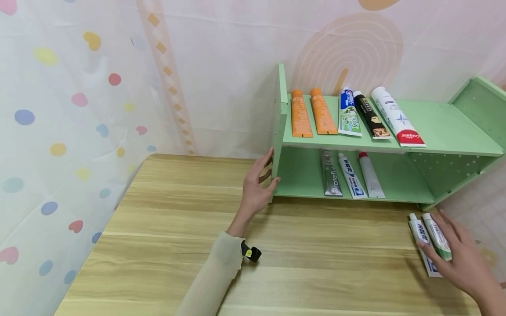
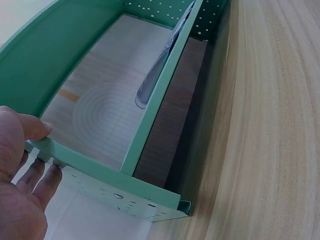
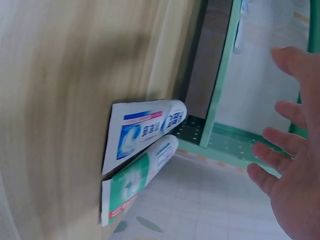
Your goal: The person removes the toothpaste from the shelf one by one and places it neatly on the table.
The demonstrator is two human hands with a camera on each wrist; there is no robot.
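The left hand (image 1: pixel 257 186) is gripping the green shelf's (image 1: pixel 281 131) end panel, thumb and fingers curled round its edge. The right hand (image 1: pixel 460 259), fingers spread, is hovering over two toothpaste tubes (image 1: pixel 428 239) lying at the worktop's (image 1: pixel 178 245) right edge; light, soft and slippery-looking, probably best pinched across the middle

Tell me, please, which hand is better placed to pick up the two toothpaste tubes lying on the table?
Right. The right hand hovers open just beside the toothpaste tubes, while the left hand holds the green shelf far away.
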